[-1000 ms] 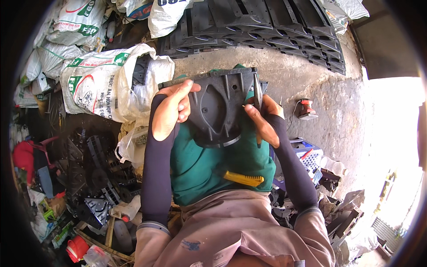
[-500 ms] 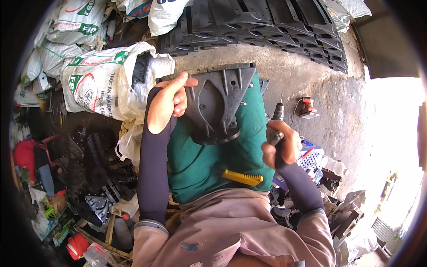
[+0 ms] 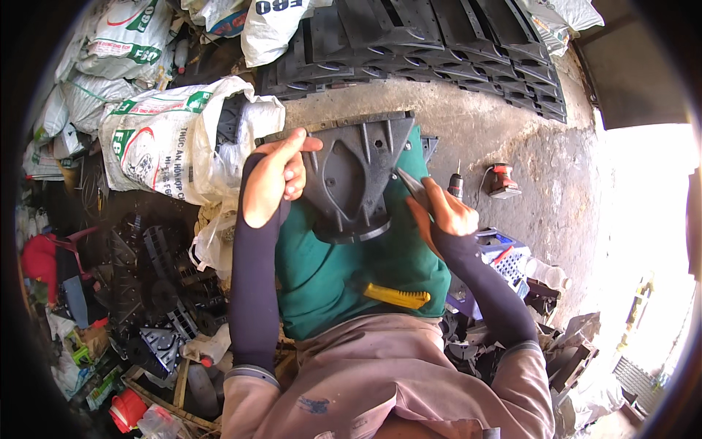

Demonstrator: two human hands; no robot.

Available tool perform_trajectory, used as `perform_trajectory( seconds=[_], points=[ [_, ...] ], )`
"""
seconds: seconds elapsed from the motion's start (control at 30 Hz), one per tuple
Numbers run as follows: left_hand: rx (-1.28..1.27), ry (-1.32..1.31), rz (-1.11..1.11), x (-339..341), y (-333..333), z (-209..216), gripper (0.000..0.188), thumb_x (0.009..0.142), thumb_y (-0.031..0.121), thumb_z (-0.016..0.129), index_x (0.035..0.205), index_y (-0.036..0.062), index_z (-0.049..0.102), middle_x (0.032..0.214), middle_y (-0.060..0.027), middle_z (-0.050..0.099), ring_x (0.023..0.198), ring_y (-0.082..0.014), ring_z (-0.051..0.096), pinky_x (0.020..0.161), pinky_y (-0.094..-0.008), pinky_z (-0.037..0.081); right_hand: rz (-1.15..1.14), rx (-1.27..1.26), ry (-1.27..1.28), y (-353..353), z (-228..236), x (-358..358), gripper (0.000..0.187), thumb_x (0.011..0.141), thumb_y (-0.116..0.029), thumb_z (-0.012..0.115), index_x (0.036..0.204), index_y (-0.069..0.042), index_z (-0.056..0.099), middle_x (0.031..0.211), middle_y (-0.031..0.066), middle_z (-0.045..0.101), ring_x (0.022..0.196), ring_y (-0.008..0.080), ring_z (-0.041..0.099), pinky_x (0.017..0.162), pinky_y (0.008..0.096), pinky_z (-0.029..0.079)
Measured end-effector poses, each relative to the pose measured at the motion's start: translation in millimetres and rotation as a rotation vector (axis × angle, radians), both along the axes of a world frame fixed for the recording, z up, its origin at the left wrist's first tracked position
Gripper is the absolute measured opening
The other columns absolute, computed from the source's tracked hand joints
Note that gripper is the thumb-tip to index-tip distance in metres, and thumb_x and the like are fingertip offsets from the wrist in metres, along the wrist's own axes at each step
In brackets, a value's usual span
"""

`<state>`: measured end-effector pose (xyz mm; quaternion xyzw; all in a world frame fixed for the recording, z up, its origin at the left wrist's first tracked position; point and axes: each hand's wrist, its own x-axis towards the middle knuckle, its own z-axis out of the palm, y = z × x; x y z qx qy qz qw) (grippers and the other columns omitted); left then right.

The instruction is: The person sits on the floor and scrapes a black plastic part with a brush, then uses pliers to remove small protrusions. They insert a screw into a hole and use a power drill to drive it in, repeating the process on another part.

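A black moulded plastic part [image 3: 374, 164], funnel-shaped with ribs and an oval recess, lies across my lap on green cloth [image 3: 351, 282]. My left hand [image 3: 274, 179] is closed on its left edge, the index finger laid over the top face. In my right hand [image 3: 452, 218] is a grey tapered metal tool [image 3: 415, 189], perhaps pliers. Its tip points at a small screw [image 3: 395, 174] beside the part's right edge; I cannot tell whether they touch. Just beyond my right hand stands a drill [image 3: 455, 186], bit upward, its lower portion hidden.
A yellow utility knife [image 3: 397, 296] lies on my lap. To the right are a red-and-black power tool [image 3: 503, 181] and a blue crate [image 3: 504, 256]. Stacked black plastic parts [image 3: 424, 44] stand at the back. An open white sack [image 3: 168, 143] sits at the left, above a scrap heap [image 3: 157, 278].
My right hand has moved left with the grey tool, from beside the drill to the part's right edge. The left hand keeps its hold; the part sits slightly lower in view.
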<state>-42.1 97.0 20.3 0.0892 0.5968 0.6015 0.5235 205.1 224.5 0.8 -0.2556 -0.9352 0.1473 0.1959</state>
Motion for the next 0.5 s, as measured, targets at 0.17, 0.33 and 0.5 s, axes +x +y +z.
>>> perform_trajectory(
  seconds=[0.17, 0.33, 0.5],
  points=[
    [-0.001, -0.005, 0.001, 1.3, -2.7, -0.7, 0.043, 0.099, 0.037, 0.051, 0.104, -0.0038, 0.061, 0.053, 0.0077, 0.034, 0.042, -0.0037, 0.035, 0.041, -0.0207, 0.027, 0.124, -0.043, 0.278, -9.8, 12.6, 12.7, 0.048, 0.073, -0.014, 0.079, 0.113, 0.003, 0.06, 0.065, 0.0085, 0.06, 0.051, 0.0189, 0.057, 0.048, 0.0307, 0.045],
    [0.013, -0.04, 0.008, 2.4, -3.9, -3.0, 0.043, 0.099, 0.037, 0.05, 0.104, -0.0039, 0.061, 0.053, 0.0077, 0.034, 0.042, -0.0036, 0.035, 0.041, -0.0207, 0.027, 0.144, 0.012, 0.139, -4.2, 8.2, 5.1, 0.052, 0.072, -0.014, 0.08, 0.117, 0.003, 0.058, 0.068, 0.0096, 0.061, 0.053, 0.0214, 0.059, 0.049, 0.032, 0.046],
    [-0.002, -0.06, 0.031, 0.5, -4.0, -4.1, 0.044, 0.1, 0.038, 0.049, 0.103, -0.0043, 0.061, 0.053, 0.0076, 0.033, 0.042, -0.0039, 0.036, 0.041, -0.0207, 0.027, 0.239, -0.173, 0.232, -11.2, 19.6, 12.6, 0.049, 0.074, -0.01, 0.078, 0.118, 0.003, 0.059, 0.076, 0.0124, 0.066, 0.059, 0.0239, 0.064, 0.057, 0.0315, 0.051]
  ],
)
